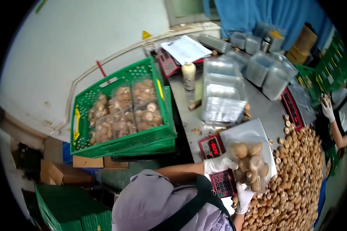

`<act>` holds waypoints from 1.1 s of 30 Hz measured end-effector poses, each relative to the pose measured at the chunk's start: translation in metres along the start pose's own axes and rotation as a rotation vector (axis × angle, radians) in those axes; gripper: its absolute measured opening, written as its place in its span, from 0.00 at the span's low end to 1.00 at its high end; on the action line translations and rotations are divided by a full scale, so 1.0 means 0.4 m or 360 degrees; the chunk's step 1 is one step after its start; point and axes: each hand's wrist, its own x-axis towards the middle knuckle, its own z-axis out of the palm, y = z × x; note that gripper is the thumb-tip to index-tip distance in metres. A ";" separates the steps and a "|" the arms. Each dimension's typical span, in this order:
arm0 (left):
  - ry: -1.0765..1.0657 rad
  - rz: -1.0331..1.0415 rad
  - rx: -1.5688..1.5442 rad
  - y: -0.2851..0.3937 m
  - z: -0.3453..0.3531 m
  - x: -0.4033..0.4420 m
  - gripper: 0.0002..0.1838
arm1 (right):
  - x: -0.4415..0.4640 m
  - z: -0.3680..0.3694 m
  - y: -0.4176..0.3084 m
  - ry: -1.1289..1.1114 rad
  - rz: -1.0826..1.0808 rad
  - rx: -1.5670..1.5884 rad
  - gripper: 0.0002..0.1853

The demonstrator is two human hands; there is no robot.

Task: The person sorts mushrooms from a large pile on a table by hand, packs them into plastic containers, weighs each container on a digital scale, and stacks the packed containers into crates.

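A clear plastic tub of mushrooms (pixel 250 163) is tilted over the pale plate of a scale (pixel 268 148). My left hand (pixel 221 164), in a white glove, grips its near side, fingers partly hidden by the tub. My right hand (pixel 244 198), gloved too, holds its lower end. Beside my left hand are the scale's lit red display (pixel 211 147) and its keypad (pixel 222 184). Loose brown mushrooms (pixel 293 181) are heaped just past the tub. I cannot tell whether the tub touches the plate.
A green crate (pixel 123 148) of filled tubs stands left of the metal table (pixel 185 115). Stacked clear tubs (pixel 223 92), a bottle (pixel 189 76) and papers (pixel 187 49) are farther back. Another person's gloved hand (pixel 327 109) shows at the right. Green crates (pixel 61 206) sit at lower left.
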 end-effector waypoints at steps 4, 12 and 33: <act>0.0347 0.0139 -0.0363 0.020 -0.026 -0.011 0.26 | 0.017 0.056 -0.105 -0.0437 -0.0270 -0.0266 0.14; 0.1185 0.0775 0.0738 0.410 -0.063 -0.302 0.22 | 0.031 0.097 -0.190 -0.0676 -0.0422 -0.0289 0.03; 0.3416 -0.1312 0.2318 0.809 -0.405 -1.297 0.20 | 0.030 0.095 -0.162 -0.0585 -0.0382 -0.0631 0.04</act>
